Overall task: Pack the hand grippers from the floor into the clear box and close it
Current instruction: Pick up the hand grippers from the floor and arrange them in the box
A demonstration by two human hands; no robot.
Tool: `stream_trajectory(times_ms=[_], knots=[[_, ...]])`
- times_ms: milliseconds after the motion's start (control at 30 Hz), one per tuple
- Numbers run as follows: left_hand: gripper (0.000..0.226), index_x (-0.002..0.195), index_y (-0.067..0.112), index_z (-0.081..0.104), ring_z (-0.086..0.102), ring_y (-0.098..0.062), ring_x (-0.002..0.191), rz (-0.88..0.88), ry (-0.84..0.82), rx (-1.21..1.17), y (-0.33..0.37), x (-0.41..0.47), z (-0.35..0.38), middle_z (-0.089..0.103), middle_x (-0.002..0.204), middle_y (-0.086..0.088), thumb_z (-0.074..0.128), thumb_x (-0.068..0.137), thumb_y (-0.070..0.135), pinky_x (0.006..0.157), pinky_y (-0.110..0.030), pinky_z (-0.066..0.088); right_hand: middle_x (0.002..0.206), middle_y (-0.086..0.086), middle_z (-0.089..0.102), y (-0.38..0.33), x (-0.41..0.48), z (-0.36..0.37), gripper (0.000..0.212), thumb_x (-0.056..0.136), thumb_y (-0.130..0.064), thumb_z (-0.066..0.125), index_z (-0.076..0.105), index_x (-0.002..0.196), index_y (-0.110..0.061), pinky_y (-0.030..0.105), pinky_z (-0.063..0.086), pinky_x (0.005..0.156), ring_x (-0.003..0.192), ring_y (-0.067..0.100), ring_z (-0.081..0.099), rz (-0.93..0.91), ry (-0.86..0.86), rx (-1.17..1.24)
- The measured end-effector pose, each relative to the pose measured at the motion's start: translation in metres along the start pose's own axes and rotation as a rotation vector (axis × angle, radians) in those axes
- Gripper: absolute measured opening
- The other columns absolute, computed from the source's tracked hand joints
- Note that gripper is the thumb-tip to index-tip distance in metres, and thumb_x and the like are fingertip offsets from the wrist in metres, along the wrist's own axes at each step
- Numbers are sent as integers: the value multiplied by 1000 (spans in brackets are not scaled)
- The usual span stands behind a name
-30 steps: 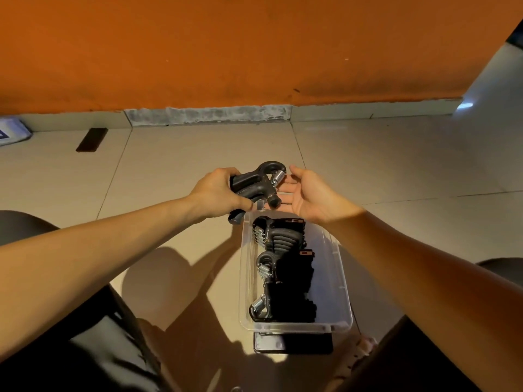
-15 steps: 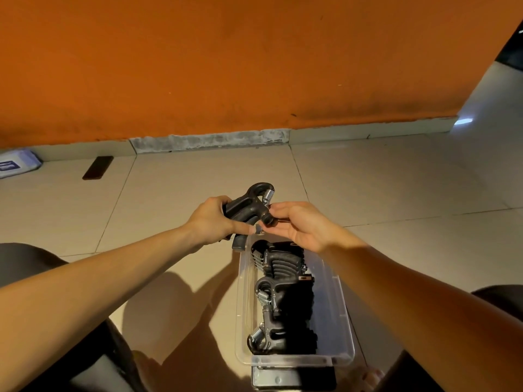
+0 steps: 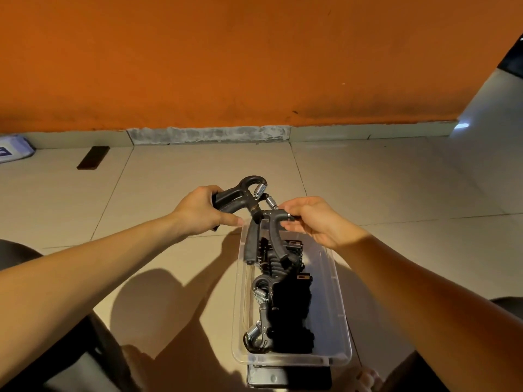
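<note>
Right hand (image 3: 314,222): grip pinching a hand gripper (image 3: 276,239) by its head, handles hanging lengthwise into the clear box's (image 3: 338,292) far end. Left hand (image 3: 203,213) clasps a second gripper (image 3: 243,193) just beyond the rim.

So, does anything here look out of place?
Nothing spilled or broken. One oddity: the gripper in the left hand and the gripper in the right hand seem hooked together near their springs, over the box.
</note>
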State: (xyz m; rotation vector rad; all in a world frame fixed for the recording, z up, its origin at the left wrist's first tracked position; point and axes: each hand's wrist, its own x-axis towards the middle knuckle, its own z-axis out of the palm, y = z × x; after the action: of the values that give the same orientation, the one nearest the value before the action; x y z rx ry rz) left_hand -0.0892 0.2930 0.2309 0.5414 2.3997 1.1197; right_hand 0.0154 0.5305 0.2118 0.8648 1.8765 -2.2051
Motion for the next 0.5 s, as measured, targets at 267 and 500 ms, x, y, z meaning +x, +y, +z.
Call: stream_trajectory(times_ms=[267,500], knots=[[50,93,19,63,61,-18,51,-42,-6,154,-8,-21,0,67,74,-4,98,60,32,56,-35,51,87,9,64,46,14,3,7,95,-13,69,63,98,-11,20,52,53,59,12,61,38,-82,-411],[53,97,22,62,66,-18,56,-115,48,248,-21,-56,21,70,78,-1,96,61,40,59,-34,54,71,5,62,92,12,14,22,94,-18,71,67,102,1,20,48,49,52,11,57,70,-292,-702]])
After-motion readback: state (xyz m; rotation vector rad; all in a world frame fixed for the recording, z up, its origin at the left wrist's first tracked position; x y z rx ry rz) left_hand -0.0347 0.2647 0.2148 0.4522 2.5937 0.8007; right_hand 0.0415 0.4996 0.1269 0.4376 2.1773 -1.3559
